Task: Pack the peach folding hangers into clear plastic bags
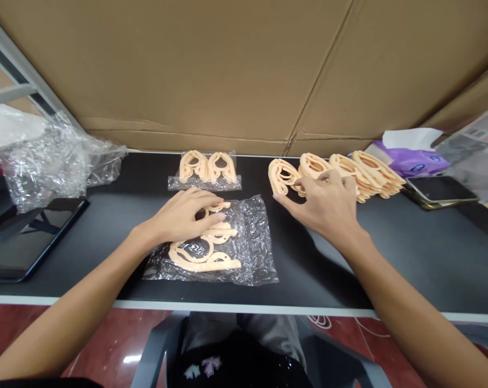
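Observation:
My left hand (187,215) lies over a clear plastic bag (254,248) near the table's front, fingers spread. Inside the bag are cream folding hangers (205,264), partly hidden under the palm. My right hand (328,202) reaches over a row of loose cream folding hangers (373,172). Its thumb and fingers are apart, with the fingers bent down at the hangers. Just left of these fingertips is the leftmost folding hanger (274,175) of the row. Behind my left hand, a second clear bag (227,184) holds a pair of folded hangers (221,164).
Crumpled clear plastic (61,161) and a dark tablet-like device (37,237) occupy the left side. At the right are a purple tissue pack (416,159) and a phone (441,188). A cardboard wall (211,70) rises behind the black table (308,275).

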`<state>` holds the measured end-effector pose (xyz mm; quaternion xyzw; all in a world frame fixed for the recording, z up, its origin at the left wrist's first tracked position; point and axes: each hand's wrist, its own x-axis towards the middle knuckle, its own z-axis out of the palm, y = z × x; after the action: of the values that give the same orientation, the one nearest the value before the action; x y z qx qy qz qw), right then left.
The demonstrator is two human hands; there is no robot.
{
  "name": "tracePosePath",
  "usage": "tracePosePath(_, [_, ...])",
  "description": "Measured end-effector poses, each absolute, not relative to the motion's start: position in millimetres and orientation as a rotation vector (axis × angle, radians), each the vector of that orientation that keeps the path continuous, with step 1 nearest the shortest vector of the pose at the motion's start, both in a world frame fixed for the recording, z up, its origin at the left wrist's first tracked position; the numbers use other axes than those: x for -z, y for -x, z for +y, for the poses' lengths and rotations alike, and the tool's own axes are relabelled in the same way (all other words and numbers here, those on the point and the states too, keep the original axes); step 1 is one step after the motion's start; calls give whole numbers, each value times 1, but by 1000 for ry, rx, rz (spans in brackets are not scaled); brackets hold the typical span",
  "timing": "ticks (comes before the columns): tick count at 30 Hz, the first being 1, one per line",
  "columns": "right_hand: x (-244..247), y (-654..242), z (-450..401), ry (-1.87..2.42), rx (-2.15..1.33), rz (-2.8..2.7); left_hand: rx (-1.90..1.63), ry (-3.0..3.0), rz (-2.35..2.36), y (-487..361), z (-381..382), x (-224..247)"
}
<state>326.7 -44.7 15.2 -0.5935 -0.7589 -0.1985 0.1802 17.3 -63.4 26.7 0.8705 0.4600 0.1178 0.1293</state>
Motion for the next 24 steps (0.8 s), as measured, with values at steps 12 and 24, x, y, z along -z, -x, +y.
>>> tracePosePath(12, [-18, -330, -50, 1777, 701, -2116, -317, -2546, 1345, -17, -65, -26])
tracePosePath(24, [-18, -326, -47, 1878, 577, -2095, -315, -2535, 1336, -18, -64, -27])
